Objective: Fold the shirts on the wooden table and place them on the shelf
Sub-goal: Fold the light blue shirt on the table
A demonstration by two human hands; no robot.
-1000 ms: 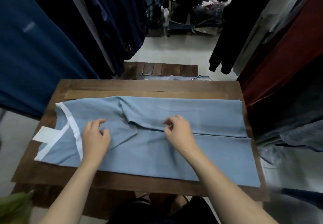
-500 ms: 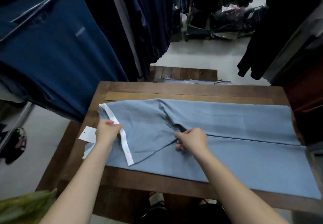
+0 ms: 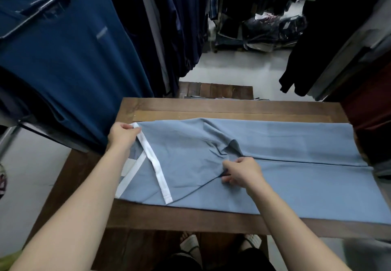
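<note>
- Risk 1: my left hand point(image 3: 122, 133) pinches only the far end of the white band point(image 3: 155, 166). If I pull toward 9 o'clock too hard, the folded flap could drag out of square and its edge go crooked.
- Risk 2: the cloth under my right hand point(image 3: 241, 172) is bunched, with a small dark pocket standing open just at 12 o'clock of my knuckles. Pressing flat without clearing that ruck would likely set a crease into the fold.
- Risk 3: the near edge of the shirt point(image 3: 296, 165) lies close to the near lip of the surface point(image 3: 190, 217), and its 3 o'clock end reaches the surface's edge. A tug toward 6 o'clock could slide the whole piece off.
- Shirt position: light blue, spread lengthwise from 9 to 3 o'clock across the wooden surface, one long fold line running out toward 3 o'clock from my right hand.
- Left hand: closed on the white band's far corner, at the shirt's 10 o'clock corner, partly off the cloth.
- Right hand: closed, fingers curled onto the fabric at the middle of the shirt, where the flap's dark curved edge meets the fold line. Whether it pinches one layer or two I cannot tell.
- A second white strip point(image 3: 132, 173) shows beneath the flap at 8 o'clock.
- Judgement: sleeve-side fold in hand; no shelf identified in view.
</note>
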